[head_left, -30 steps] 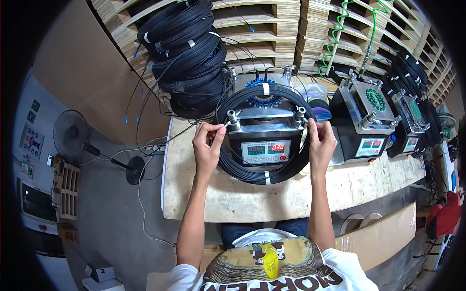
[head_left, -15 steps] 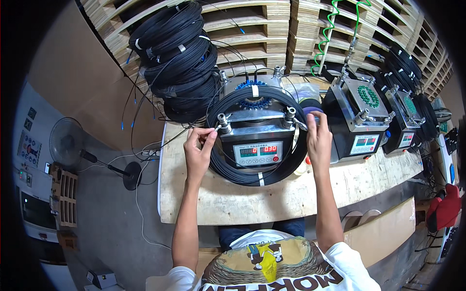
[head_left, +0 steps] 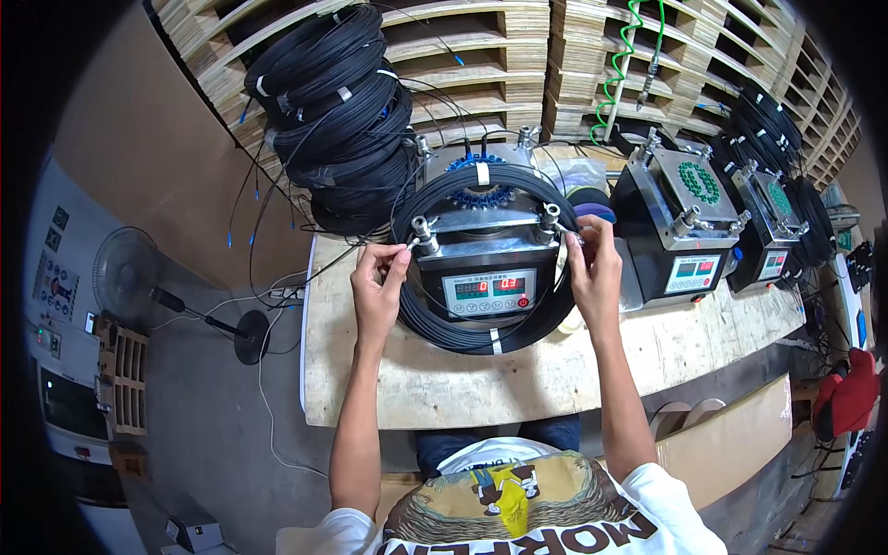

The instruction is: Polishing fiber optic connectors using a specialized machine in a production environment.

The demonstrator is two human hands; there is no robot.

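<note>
A black polishing machine (head_left: 435, 301) with a lit digital panel (head_left: 489, 294) stands on the table before me. A coil of black cable (head_left: 490, 344) rings its front, and several blue connectors (head_left: 482, 196) sit around its top plate. My left hand (head_left: 380, 289) is closed, thumb and finger pinching the small metal lever at the front left clamp post (head_left: 424, 231). At the front right clamp post (head_left: 549, 220), my right hand (head_left: 598, 273) is closed with thumb and fingers on the matching lever, which is partly hidden behind the fingertips.
Stacked black cable coils (head_left: 338, 129) rise at the left, with loose ends hanging. Two similar machines (head_left: 680, 231) (head_left: 775, 217) stand right on the wooden table (head_left: 444, 398). A green coiled hose (head_left: 618, 69) hangs behind. A fan (head_left: 129, 268) stands left on the floor.
My right hand has moved slightly left and its fingers have closed in at the right lever. My left hand stays in place. The hose's end fitting has swung up, away from the neighbouring machine.
</note>
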